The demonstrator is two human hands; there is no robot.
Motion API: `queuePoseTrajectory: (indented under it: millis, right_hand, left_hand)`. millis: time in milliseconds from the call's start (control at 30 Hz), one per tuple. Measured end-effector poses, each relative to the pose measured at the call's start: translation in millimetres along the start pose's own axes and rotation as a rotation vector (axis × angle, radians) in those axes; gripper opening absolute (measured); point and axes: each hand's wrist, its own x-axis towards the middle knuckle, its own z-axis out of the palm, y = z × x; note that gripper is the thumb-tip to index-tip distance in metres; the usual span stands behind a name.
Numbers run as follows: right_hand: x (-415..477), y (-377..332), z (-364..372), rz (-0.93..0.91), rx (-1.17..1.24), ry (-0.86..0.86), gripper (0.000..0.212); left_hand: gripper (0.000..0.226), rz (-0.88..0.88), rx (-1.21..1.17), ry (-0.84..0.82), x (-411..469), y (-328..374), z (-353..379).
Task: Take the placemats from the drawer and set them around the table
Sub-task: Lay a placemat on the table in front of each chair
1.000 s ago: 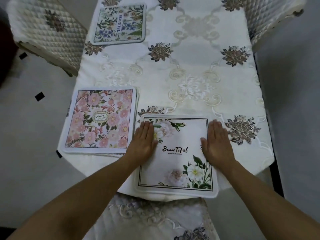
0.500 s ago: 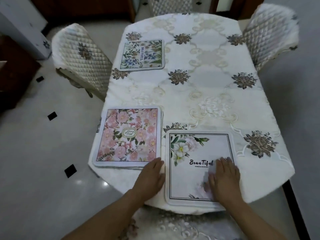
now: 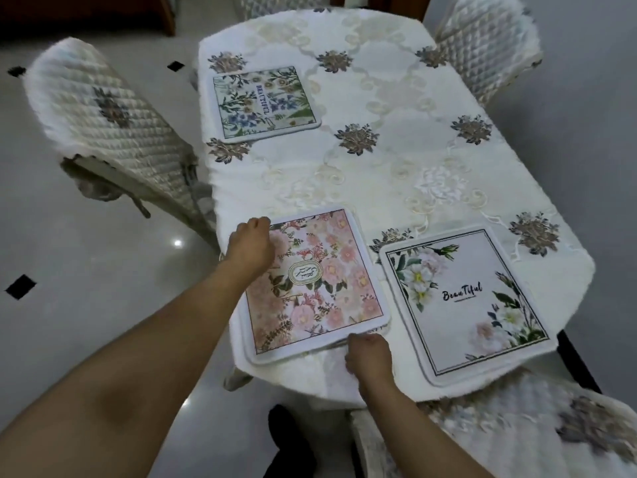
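A pink floral placemat [image 3: 322,281] tops a small stack at the near left corner of the table [image 3: 396,160]. My left hand [image 3: 250,244] is closed on the stack's far left edge. My right hand [image 3: 368,355] is closed on its near right corner, where lower layers show. A white placemat reading "Beautiful" [image 3: 463,305] lies flat at the near end, to the right of the stack, with no hand on it. A green and blue floral placemat [image 3: 263,103] lies at the far left side.
Quilted cream chairs stand at the left [image 3: 110,129], far right [image 3: 487,46] and near end [image 3: 517,432] of the table. A cream embroidered tablecloth covers the top and hangs over its edges. Pale tiled floor lies to the left.
Both hands left the white "Beautiful" placemat and moved left onto the pink stack, closing on its edges. The view swung left and back.
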Motion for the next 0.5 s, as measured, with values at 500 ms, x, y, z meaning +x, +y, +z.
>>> queuePoseTrajectory:
  millis: [500]
  right_hand:
    - [-19.6, -8.1, 51.7, 0.261, 0.592, 0.146, 0.011]
  left_hand:
    - [0.027, 0.050, 0.023, -0.061, 41.4, -12.7, -3.1]
